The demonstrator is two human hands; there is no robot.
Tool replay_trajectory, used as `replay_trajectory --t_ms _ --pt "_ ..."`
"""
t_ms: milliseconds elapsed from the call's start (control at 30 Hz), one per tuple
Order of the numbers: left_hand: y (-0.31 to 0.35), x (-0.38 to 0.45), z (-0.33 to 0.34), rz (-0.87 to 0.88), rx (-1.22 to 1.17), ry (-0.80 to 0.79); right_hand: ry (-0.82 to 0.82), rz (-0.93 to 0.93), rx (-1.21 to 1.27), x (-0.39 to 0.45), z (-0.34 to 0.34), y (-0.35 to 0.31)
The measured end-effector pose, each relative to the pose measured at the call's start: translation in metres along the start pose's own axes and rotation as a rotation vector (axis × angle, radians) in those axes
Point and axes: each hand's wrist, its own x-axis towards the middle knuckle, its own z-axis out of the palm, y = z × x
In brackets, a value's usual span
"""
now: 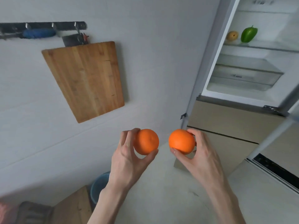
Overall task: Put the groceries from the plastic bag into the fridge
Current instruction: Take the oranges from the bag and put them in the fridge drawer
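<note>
Carry step, judged: one orange (146,141) is gripped by curled left hand (129,152) fingers, another orange (181,141) by the right hand (200,152). Both are held low left of the open fridge (258,88); a lift onto the shelf (262,46) beside the green pepper (248,35) is needed next.

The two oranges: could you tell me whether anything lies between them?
Nothing: in the head view only bare wall and floor show between the left orange and the right orange.
</note>
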Motion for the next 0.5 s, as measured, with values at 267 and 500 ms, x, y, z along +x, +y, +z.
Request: replay_trajectory --t_ms 267,500 --pt "0.032 0.057 0.091 0.154 -0.094 -0.165 0.098 0.167 -0.086 0.025 -0.045 0.059" --pt "0.063 0.096 0.168 0.199 -0.107 -0.239 0.113 0.255 -0.127 0.061 -0.077 0.126"
